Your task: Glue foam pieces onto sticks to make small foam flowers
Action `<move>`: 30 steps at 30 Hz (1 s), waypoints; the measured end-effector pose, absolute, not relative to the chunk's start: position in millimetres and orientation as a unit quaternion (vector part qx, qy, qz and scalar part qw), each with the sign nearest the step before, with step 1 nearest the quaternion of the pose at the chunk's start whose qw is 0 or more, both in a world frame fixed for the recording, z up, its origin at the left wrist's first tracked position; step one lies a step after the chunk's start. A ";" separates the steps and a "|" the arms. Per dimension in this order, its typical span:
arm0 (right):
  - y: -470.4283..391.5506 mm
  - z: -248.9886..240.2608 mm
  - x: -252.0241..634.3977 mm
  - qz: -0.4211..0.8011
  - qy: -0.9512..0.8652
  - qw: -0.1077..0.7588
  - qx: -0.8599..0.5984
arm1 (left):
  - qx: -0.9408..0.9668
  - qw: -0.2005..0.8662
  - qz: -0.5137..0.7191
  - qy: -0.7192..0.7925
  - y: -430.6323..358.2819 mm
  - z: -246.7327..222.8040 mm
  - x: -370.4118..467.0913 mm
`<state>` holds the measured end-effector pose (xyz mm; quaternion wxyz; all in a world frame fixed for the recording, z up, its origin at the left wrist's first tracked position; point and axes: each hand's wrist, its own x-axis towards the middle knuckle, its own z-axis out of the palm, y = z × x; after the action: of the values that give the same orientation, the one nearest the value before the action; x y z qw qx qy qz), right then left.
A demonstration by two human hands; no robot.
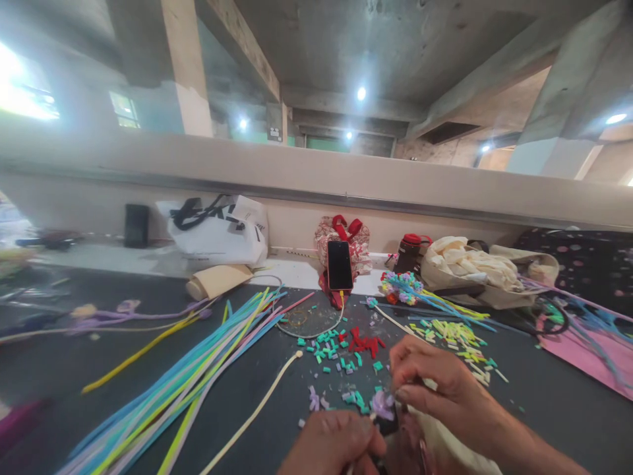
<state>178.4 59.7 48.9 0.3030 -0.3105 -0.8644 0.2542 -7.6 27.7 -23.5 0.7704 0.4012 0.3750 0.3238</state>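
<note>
My left hand (333,443) is closed at the bottom centre, fingers pinched around a thin pale stem. At the stem's tip, between my two hands, sits a light purple flower-like piece (383,405). My right hand (435,379) is closed too, its thumb and fingers pressed together just above and right of that piece; what they hold is too small to make out. Small teal pieces (356,400) and red pieces (366,344) lie scattered beyond my hands. A cream stem (254,414) with a knobbed end rests to the left.
Long coloured strips (198,382) spread across the black table at left. A phone (339,265) leans on a patterned bag at the back, its cable attached. Yellow pieces (452,333), a flower bunch (401,287), a bottle (408,253) and a cloth bag (475,264) stand right; a white bag (222,234) is back left.
</note>
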 end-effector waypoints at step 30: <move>53.4 35.8 169.3 0.199 -0.902 0.251 -0.290 | 0.415 0.744 0.328 0.408 24.6 -19.9 -5.8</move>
<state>169.3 53.4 35.8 0.2505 -0.2899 -0.9019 0.1992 -5.8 24.6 -19.9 0.7440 0.4151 0.4085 0.3275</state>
